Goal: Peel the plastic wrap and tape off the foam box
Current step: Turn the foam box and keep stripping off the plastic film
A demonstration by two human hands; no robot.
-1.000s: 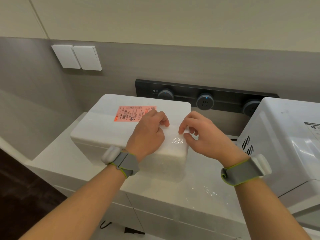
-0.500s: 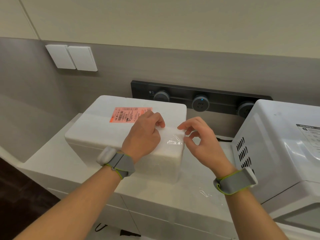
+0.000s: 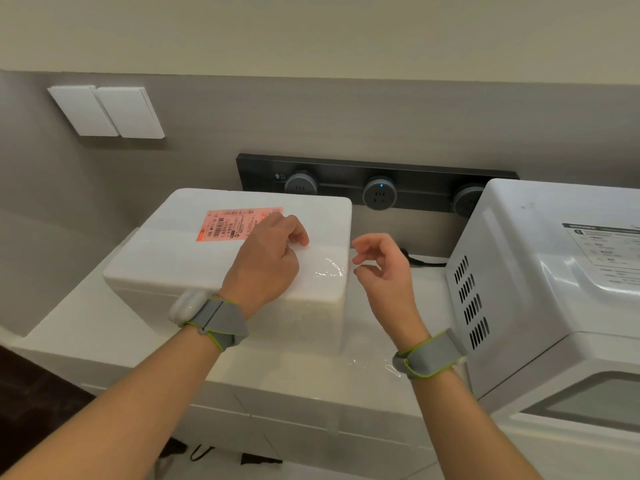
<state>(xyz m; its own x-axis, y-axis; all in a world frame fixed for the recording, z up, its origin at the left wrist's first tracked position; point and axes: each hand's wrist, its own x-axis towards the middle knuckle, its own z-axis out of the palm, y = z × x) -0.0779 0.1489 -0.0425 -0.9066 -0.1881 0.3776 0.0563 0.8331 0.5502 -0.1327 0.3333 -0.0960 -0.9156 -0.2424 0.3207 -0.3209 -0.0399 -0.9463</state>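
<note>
The foam box (image 3: 194,258) sits on the white counter (image 3: 114,341), against the grey back wall, with its lid in place. A pink shipping label (image 3: 228,224) is stuck to the lid. A glossy strip of clear tape (image 3: 327,265) crosses the lid near its right end (wrinkled highlights mark it at the edge).

The left hand (image 3: 265,265) rests palm-down on the lid, covering the label's right end, with its fingers (image 3: 298,235) curled in at the tape line; whether they grip anything cannot be told. The right hand (image 3: 382,268) hangs just beside the box's right edge, apart from it, thumb and forefinger set close together but holding nothing visible.

A white microwave (image 3: 540,289) stands to the right of the box. Both wrists carry grey straps.
</note>
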